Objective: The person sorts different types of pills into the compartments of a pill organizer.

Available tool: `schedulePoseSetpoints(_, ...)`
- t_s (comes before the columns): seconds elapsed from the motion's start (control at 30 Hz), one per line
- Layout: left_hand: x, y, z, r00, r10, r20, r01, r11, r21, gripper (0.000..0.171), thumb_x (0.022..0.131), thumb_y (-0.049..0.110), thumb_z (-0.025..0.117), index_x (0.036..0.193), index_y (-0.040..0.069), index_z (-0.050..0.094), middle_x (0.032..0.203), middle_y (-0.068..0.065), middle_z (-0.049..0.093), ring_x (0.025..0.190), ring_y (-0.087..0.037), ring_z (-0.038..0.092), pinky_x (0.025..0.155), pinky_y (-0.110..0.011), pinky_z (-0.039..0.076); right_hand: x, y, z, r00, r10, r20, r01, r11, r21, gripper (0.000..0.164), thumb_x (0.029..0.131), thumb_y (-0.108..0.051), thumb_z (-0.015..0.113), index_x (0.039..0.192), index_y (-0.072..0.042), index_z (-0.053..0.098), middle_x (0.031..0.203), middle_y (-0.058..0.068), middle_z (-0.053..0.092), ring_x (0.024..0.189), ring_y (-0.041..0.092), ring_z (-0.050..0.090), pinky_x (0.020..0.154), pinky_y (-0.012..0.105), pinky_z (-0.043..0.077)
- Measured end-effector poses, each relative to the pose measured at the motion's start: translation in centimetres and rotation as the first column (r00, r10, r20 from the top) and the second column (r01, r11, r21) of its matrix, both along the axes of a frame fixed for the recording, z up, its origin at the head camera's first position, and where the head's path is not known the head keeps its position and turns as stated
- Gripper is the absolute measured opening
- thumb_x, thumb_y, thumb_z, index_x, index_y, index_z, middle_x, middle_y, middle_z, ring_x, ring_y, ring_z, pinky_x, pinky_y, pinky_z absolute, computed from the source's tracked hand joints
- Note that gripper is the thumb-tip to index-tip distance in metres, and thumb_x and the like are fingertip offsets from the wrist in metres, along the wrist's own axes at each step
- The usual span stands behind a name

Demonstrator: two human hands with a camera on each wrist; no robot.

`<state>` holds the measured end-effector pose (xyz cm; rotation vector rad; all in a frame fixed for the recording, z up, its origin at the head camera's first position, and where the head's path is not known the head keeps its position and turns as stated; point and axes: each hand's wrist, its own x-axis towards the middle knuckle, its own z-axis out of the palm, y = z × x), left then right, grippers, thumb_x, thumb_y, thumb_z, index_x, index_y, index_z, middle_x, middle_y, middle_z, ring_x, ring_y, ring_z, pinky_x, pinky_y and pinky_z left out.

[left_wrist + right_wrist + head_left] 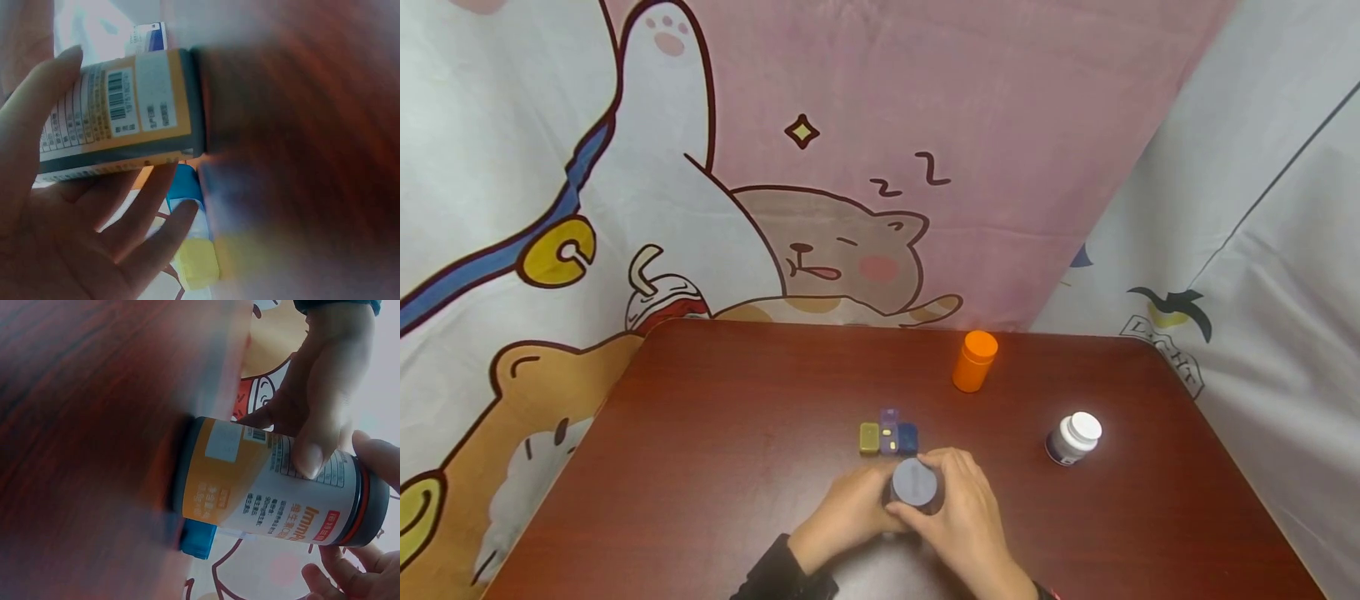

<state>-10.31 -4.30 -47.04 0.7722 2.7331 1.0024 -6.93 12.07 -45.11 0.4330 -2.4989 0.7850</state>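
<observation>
A supplement bottle (269, 481) with an orange and white label and a dark grey cap (914, 482) stands upright on the table near its front edge. My left hand (857, 504) grips the body of the bottle, thumb on the label in the right wrist view. My right hand (958, 521) holds the cap from the right, thumb and fingers around its rim. A narrow red-orange band (355, 503) shows just below the cap. Just behind the bottle lie small coloured boxes: a yellow one (869, 438), a purple one (889, 440) and a blue one (907, 439).
An orange bottle (975, 361) stands near the back edge of the brown table (730, 433). To the right is a white bottle (1073, 438) with a dark label. A cloth (1000, 150) printed with cartoon animals hangs behind the table.
</observation>
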Motion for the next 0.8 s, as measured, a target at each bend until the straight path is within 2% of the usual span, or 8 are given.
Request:
schedulePoseSetpoints(0.13,0.1,0.1,0.0,1.000,0.016,-0.002,-0.016,1.000,-0.008,0.069,0.064,0.058,0.067,0.122,0.024,0.052,0.111,0.006,0.060,0.097,-0.015,0.057,0.077,-0.041,0.046,-0.2,0.4,0.3,0.998,-0.020,0.055,0.021,1.000,-0.006,0.063,0.059,-0.053,0.074,0.110,-0.021,0.058,0.103,-0.013,0.055,0.097,0.005,0.048,0.084,0.029,0.038)
schedulePoseSetpoints(0.3,0.1,0.0,0.5,1.000,0.028,0.010,-0.028,0.999,-0.015,0.073,0.068,0.054,0.067,0.128,0.020,0.047,0.118,0.002,0.056,0.102,-0.019,0.055,0.079,-0.045,0.045,-1.3,2.0,1.0,0.988,-0.091,0.121,0.095,0.995,-0.026,0.065,0.060,-0.042,0.079,0.117,-0.023,0.056,0.107,-0.010,0.057,0.098,0.010,0.051,0.081,0.036,0.042)
schedulePoseSetpoints(0.47,-0.2,-0.3,0.7,0.997,0.036,0.065,-0.037,0.999,0.017,0.068,0.070,0.048,0.069,0.127,0.019,0.047,0.114,0.003,0.059,0.100,-0.017,0.056,0.081,-0.042,0.045,-3.6,5.2,1.5,0.983,-0.161,0.090,0.170,0.980,-0.108,0.062,0.060,-0.026,0.082,0.116,-0.018,0.057,0.109,-0.003,0.058,0.096,0.015,0.050,0.075,0.036,0.043)
schedulePoseSetpoints(0.6,-0.6,-0.7,0.6,0.996,0.043,0.074,-0.046,0.999,0.027,0.065,0.069,0.049,0.068,0.125,0.022,0.049,0.112,0.004,0.060,0.100,-0.017,0.056,0.082,-0.043,0.044,-5.9,8.3,1.7,0.981,-0.192,0.038,0.196,0.965,-0.174,0.057,0.062,-0.010,0.081,0.114,-0.007,0.058,0.112,0.008,0.057,0.099,0.025,0.049,0.081,0.039,0.038)
schedulePoseSetpoints(0.8,-0.7,-1.2,0.6,0.997,0.049,0.058,-0.051,0.998,0.033,0.057,0.073,0.048,0.066,0.123,0.025,0.051,0.112,0.008,0.060,0.101,-0.019,0.056,0.083,-0.048,0.042,-8.4,11.6,1.1,0.963,-0.262,0.055,0.268,0.954,-0.138,0.050,0.071,-0.001,0.073,0.117,0.001,0.055,0.118,0.019,0.050,0.105,0.036,0.043,0.083,0.046,0.035)
